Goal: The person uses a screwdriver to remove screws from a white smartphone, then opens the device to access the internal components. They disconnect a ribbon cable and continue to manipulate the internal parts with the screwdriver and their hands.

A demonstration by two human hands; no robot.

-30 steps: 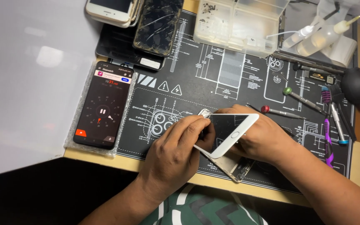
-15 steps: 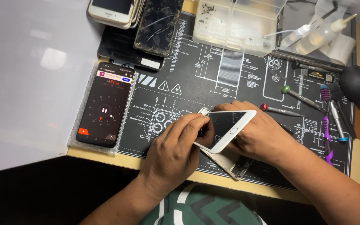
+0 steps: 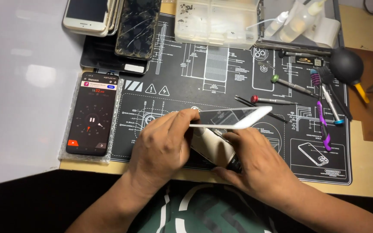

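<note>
Nearest the table's edge, the left hand (image 3: 162, 144) curls knuckles-up, its fingers pinching the end of a thin, glossy white-rimmed screen panel (image 3: 234, 118) lifted nearly flat above a pale metal phone body (image 3: 214, 146). Beside it, the right hand (image 3: 255, 166) cups and grips that body against the black printed work mat (image 3: 221, 77). Farther off lie slim screwdrivers (image 3: 273, 101) and a clear plastic parts box (image 3: 216, 21).

work surface: a light wooden desk (image 3: 370, 170), its near edge running across the lower frame. a black repair mat with white line diagrams (image 3: 203, 82) covers its centre. a pale, glossy white panel (image 3: 18, 86) lies along the left side and reflects soft overhead light. below the desk edge the area is dark.
</note>
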